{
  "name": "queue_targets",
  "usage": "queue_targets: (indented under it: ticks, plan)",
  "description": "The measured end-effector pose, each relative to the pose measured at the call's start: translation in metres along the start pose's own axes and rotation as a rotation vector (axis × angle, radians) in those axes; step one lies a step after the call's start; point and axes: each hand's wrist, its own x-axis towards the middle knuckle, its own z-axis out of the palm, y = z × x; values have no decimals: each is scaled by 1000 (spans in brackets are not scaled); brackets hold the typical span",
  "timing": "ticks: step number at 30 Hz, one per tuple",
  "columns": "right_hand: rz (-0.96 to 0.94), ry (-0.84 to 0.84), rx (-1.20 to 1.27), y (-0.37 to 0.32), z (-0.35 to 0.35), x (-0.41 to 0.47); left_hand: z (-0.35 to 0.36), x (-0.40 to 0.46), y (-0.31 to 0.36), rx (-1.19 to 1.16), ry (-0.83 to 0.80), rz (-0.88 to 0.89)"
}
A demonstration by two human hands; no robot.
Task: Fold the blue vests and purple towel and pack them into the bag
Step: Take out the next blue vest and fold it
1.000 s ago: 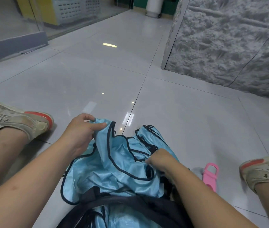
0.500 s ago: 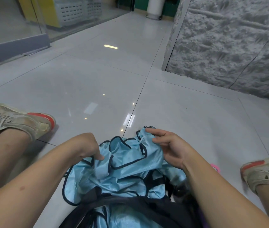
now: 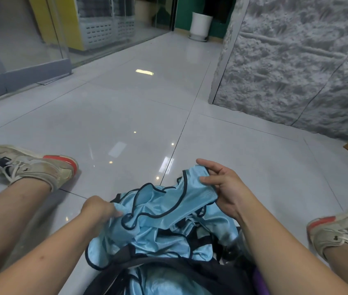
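The towel (image 3: 259, 279) is a purple sliver behind the right forearm. Blue vests (image 3: 164, 211) spill from the dark bag (image 3: 168, 267). The left hand (image 3: 99, 209) pinches the top vest's edge; the right hand (image 3: 224, 188) holds its shoulder.

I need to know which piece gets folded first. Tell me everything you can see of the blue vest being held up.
The blue vest is light blue, shiny, thin fabric with dark piping along its edges. It is crumpled, unfolded, lifted over the heap. The left hand grips its near-left edge; the right hand pinches one end. Below it lies more blue fabric over the dark bag.
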Motion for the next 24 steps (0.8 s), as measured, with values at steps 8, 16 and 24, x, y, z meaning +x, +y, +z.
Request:
queue_targets:
  ticks: [8,16,24]
  plan:
    - [-59,79,-25,-29,11,-10,-16,-36,33,-572,-395,88]
    - [-328,62,-118,-120,36,-35,-79,-111,120,-386,-232,690]
    - [-690,259,-627,-199,60,-69,-115,-170,189,-285,116,1021]
